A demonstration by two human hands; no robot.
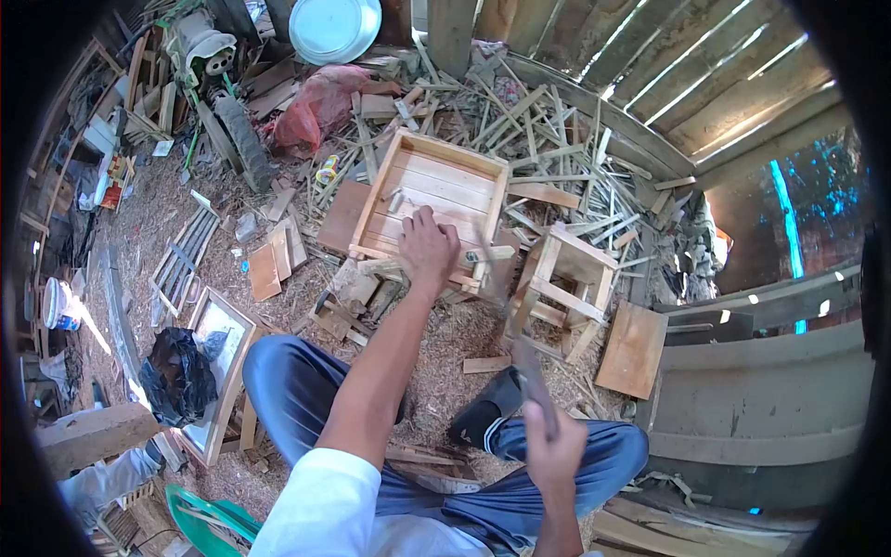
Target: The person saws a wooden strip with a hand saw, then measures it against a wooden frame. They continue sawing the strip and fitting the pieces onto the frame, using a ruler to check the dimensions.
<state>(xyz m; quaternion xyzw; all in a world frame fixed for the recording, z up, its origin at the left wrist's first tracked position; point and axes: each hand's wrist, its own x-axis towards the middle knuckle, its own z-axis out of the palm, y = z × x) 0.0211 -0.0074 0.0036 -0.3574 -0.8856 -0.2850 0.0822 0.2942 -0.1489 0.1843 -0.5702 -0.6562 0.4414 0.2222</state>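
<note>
In the head view, a shallow wooden tray (497, 190) with a slatted bottom stands before me, propped above the litter. My left hand (429, 249) reaches over its front side, fingers bent and closed at the front edge beside a loose wooden strip (376, 265). The fingertips are partly hidden. My right hand (557, 447), low near my knee, is closed round the handle of a hammer (527, 357). The hammer points up toward the tray's front right corner, and its upper end is smeared by motion. Small pale pieces (396, 200) lie inside the tray.
A small wooden stool-like frame (568, 283) stands right of the tray, with a flat board (631, 350) beyond it. Scrap sticks (543, 125) pile behind. To the left are a framed panel (243, 339), a black bag (179, 376) and a slatted rack (186, 255).
</note>
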